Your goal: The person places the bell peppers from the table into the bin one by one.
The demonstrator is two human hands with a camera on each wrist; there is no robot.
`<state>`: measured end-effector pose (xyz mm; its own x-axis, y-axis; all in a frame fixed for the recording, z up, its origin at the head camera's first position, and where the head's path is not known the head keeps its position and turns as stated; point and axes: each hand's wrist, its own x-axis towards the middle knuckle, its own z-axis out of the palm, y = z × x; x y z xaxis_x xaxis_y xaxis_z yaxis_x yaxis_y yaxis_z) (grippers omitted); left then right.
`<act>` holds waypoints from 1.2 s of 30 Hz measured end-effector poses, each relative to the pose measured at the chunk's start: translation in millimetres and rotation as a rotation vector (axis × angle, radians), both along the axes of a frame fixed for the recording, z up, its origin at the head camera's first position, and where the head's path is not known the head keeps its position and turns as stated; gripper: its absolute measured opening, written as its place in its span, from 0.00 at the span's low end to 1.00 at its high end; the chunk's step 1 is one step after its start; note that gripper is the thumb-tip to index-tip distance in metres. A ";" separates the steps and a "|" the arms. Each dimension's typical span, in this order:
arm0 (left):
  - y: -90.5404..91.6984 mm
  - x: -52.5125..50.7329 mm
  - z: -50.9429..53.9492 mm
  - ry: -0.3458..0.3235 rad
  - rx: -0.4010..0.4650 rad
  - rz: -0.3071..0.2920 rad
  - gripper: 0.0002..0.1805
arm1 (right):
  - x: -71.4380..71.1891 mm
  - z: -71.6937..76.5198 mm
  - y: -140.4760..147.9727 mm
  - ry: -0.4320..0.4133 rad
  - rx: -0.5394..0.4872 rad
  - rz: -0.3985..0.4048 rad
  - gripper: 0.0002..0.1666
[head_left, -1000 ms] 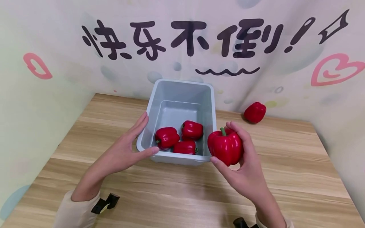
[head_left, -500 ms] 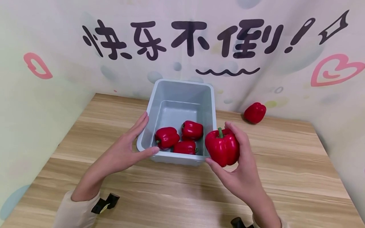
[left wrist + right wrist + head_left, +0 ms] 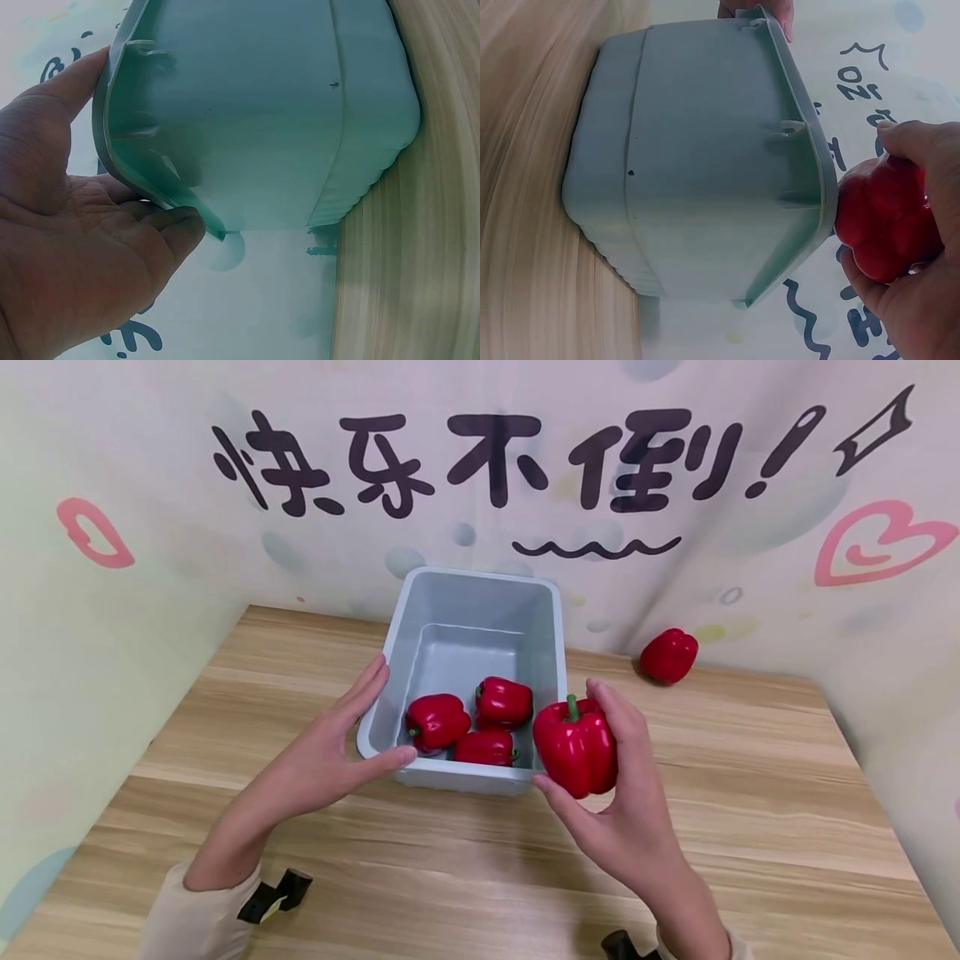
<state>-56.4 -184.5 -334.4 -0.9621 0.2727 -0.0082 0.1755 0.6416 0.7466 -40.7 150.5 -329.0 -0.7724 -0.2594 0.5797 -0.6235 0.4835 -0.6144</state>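
Observation:
A grey plastic bin stands on the table with several red bell peppers inside, lying toward its near end. The left hand grips the bin's near-left corner; in the left wrist view that hand has its thumb and fingers at the rim. In the right hand is another red pepper, green stem up, over the bin's near-right corner. The right wrist view shows this pepper beside the rim, pinched between thumb and fingers.
One more red pepper lies at the table's back edge, right of the bin. Behind the wooden table hangs a pale cloth with black characters and pink hearts. Black devices sit at both wrists.
The right hand has moved a little to the left with its pepper, bringing it further over the bin's right rim. The left hand keeps its hold, and the peppers inside lie as before.

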 end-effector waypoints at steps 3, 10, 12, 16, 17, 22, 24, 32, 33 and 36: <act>-0.3 0.2 0.1 0.002 0.001 -0.001 0.57 | -0.2 -0.3 -1.0 0.009 0.011 -0.001 0.71; -0.1 0.5 0.6 0.004 0.003 -0.002 0.57 | 0.5 -0.9 -3.1 0.022 0.028 -0.009 0.74; -0.1 0.2 0.6 0.003 0.003 -0.003 0.57 | 1.0 -1.3 -3.9 0.034 0.031 -0.009 0.72; 0.0 0.0 0.4 0.005 -0.002 -0.006 0.56 | 2.0 -2.4 -5.4 0.044 0.027 -0.003 0.67; 0.0 0.1 0.4 0.006 -0.004 -0.005 0.56 | 2.1 -2.7 -5.7 0.044 0.025 0.000 0.66; 0.4 0.3 0.7 0.008 -0.005 -0.004 0.56 | 0.8 -3.2 -6.4 0.048 0.031 0.010 0.65; 0.5 0.4 0.6 0.005 -0.002 -0.004 0.56 | 0.4 -3.7 -6.2 0.048 0.039 0.008 0.66; 0.0 -0.4 -1.7 0.008 0.002 -0.007 0.57 | 0.4 -5.6 -6.0 0.062 0.073 -0.006 0.70; 0.0 -0.5 -2.0 0.009 0.003 -0.008 0.57 | 0.4 -5.9 -6.1 0.069 0.076 -0.006 0.70; -0.2 -0.3 -2.4 0.007 0.007 -0.008 0.57 | 0.2 -6.6 -6.7 0.083 0.081 -0.008 0.70</act>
<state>-56.7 -184.7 -336.8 -0.9599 0.2804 0.0004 0.1858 0.6352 0.7497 -40.5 143.8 -335.6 -0.7249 -0.3019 0.6191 -0.6663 0.5351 -0.5193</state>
